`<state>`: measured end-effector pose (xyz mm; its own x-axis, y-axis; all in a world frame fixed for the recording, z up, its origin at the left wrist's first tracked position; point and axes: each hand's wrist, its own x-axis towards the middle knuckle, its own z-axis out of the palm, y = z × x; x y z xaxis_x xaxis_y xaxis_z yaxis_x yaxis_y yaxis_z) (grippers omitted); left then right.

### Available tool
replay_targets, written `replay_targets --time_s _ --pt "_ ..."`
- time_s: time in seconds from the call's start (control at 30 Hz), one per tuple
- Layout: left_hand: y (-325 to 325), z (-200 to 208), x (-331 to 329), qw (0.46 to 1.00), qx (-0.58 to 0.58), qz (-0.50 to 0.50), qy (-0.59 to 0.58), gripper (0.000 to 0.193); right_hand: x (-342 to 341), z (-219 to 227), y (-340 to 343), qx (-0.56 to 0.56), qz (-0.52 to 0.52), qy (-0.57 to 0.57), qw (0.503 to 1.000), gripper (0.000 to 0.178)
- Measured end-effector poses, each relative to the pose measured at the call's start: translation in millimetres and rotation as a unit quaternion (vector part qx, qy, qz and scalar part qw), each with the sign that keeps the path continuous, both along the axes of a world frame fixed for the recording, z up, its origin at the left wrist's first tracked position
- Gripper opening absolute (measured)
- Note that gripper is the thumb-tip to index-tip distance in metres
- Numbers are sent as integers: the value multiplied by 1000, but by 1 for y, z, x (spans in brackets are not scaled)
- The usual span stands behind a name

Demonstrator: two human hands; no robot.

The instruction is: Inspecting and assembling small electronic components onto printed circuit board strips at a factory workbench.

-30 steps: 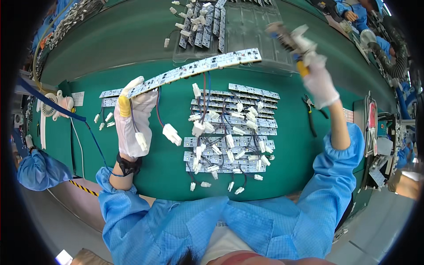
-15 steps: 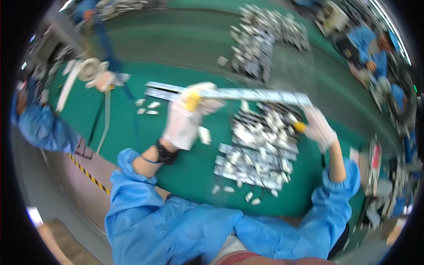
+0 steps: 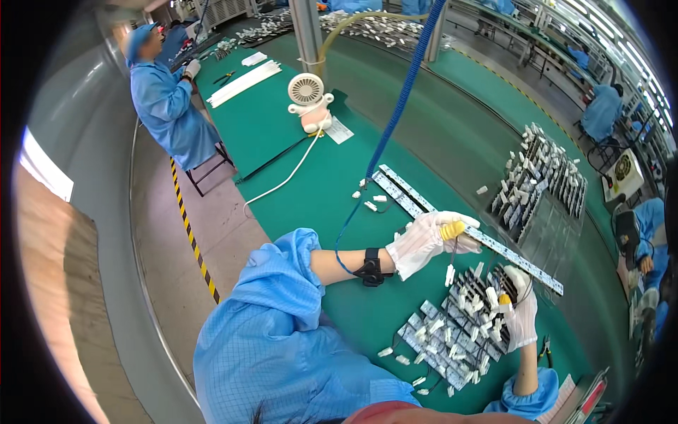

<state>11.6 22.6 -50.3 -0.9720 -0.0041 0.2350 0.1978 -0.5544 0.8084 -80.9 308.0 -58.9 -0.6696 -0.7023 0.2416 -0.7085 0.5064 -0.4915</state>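
My left hand (image 3: pixel 432 242), in a white glove with yellow fingertips, is closed on a long narrow circuit board strip (image 3: pixel 519 259) speckled white and blue. The strip slants down to the right, its far end free. My right hand (image 3: pixel 521 311), gloved likewise, has its fingers curled at the right side of a pile of similar strips (image 3: pixel 452 346) with dark wires and white connectors. What those fingers hold, if anything, is hidden. Beyond my left hand lie more strips (image 3: pixel 401 194). A black wrist strap (image 3: pixel 371 267) on my left wrist joins a blue coiled cord (image 3: pixel 395 116).
A white fan (image 3: pixel 308 106) with a cable stands on the green table (image 3: pixel 282 166). Across from me, a strip stack (image 3: pixel 540 180) rests on the conveyor surface. Pliers (image 3: pixel 544 350) lie right of my right hand. A co-worker (image 3: pixel 166 99) in blue stands at the far left.
The view has swung left. My right hand has let go of the strip's right end and dropped to the pile. My left hand still holds the strip.
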Motion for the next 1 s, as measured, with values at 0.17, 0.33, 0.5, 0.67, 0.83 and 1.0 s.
replay_targets --time_s 0.17,0.33,0.5,0.67,0.83,1.0 --pt "0 -5 -3 1000 -1 -14 -8 49 11 8 0 -10 -76 -82 994 42" --pt "0 -4 -2 1000 0 13 -9 50 39 84 8 -171 -56 133 975 19" --pt "-2 -6 -3 999 50 7 -17 49 132 216 12 214 176 276 921 38" --pt "0 -6 -5 999 30 0 -23 51 162 241 -17 234 109 290 922 19" --pt "-1 -4 -2 999 28 -10 -31 50 165 233 -16 294 184 382 856 15" --pt "1 -8 -5 999 16 -13 -44 50 166 226 -22 227 141 327 906 13"
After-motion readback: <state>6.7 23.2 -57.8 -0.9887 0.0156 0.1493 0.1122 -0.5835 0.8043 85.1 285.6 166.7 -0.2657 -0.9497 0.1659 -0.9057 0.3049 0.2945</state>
